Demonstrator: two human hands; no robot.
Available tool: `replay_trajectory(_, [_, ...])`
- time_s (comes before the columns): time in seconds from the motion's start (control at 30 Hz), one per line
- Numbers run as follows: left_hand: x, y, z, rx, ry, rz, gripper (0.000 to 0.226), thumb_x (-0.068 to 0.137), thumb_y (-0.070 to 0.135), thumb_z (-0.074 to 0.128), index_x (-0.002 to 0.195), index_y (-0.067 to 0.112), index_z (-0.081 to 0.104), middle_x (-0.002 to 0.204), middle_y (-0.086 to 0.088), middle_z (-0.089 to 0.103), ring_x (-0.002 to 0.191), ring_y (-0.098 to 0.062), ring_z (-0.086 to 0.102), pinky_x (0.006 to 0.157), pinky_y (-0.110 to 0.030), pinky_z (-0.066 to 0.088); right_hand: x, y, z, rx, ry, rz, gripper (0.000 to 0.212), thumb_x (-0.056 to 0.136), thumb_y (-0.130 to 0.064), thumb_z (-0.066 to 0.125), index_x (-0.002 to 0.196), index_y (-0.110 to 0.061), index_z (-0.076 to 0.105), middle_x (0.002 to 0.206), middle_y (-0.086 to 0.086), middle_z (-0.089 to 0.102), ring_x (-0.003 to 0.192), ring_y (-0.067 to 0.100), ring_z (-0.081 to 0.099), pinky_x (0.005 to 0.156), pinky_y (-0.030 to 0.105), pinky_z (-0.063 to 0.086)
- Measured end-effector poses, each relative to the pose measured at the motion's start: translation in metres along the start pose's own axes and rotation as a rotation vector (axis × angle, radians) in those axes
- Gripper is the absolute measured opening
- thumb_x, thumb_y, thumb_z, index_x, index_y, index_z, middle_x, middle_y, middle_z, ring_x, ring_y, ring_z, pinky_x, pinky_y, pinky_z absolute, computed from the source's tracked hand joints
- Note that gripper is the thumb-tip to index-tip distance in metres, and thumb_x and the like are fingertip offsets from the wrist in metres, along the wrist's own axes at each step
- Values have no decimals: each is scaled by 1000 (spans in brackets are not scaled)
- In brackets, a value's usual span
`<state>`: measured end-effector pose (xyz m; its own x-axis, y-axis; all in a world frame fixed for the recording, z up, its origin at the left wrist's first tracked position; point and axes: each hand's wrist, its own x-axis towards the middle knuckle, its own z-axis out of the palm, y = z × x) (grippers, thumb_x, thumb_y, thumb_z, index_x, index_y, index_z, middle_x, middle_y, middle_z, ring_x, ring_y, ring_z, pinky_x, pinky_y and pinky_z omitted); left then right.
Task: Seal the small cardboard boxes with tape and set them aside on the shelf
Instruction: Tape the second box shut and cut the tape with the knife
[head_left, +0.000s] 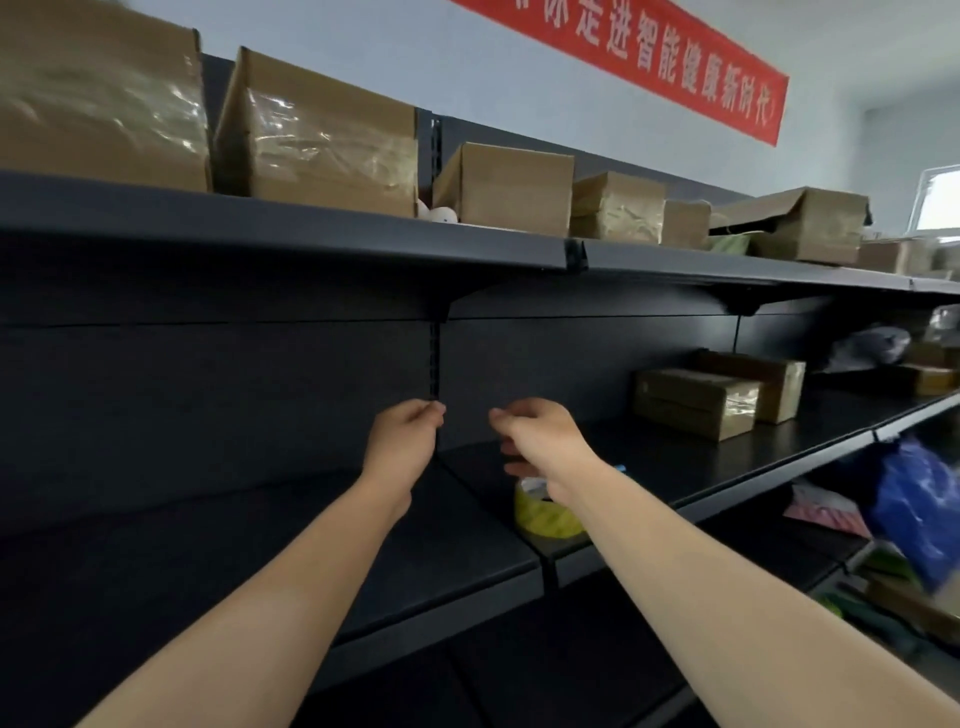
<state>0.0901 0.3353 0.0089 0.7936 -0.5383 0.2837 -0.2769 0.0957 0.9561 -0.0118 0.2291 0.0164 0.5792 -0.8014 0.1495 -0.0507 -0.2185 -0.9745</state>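
Note:
My left hand (405, 431) and my right hand (535, 436) are both raised side by side over the dark middle shelf (675, 467). Their fingers are loosely curled, and I see nothing held in either. A yellowish roll of tape (543, 514) stands on the shelf just under my right wrist, partly hidden by it. Two small taped cardboard boxes (696, 402) sit together further right on the same shelf. Several larger taped boxes (509, 187) line the top shelf (311, 234).
The shelf back panel and an upright post (435, 358) are directly behind my hands. A blue plastic bag (919, 514) and mixed goods fill the lower shelves at right. More packages (872, 345) lie far right. A red banner (675, 62) hangs on the wall.

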Motion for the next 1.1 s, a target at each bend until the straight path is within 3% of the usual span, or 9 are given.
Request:
replay_trajectory(0.2, [1,1,58,-18,-61,-24,17,96,29,54,87,23,66,105,1,66,106,-17,57,85,-28,37,11,16,-53,6,63,10,49,88,-34,67,130,-13,53,123,9,59,110,25,58,82,39,57])
replay_trajectory(0.53, [16,3,142,-69,-158,-38,18,95,29,54,89,19,67,103,0,67,106,-18,59,83,-28,34,35,36,-121,-3,157,32,47,89,-32,66,130,-13,53,130,10,55,115,26,56,78,36,57])
replay_trajectory(0.73, [40,2,192,-46,-217,0,22,96,29,50,82,20,65,103,-2,66,104,-19,59,81,-28,34,62,49,-155,-11,203,49,48,90,-31,65,132,-13,51,121,10,59,111,25,57,78,36,56])
replay_trajectory(0.93, [76,-1,246,-37,-255,3,20,96,27,51,86,17,64,105,-7,67,103,-22,59,81,-29,39,107,57,-193,-46,272,58,48,91,-30,64,134,-15,50,125,10,58,113,25,57,79,35,57])
replay_trajectory(1.1, [106,10,278,-32,-295,11,23,98,26,48,101,10,64,110,-9,64,105,-21,57,74,-26,36,141,61,-220,-20,286,43,49,92,-28,63,136,-15,47,126,9,56,112,25,56,77,33,55])
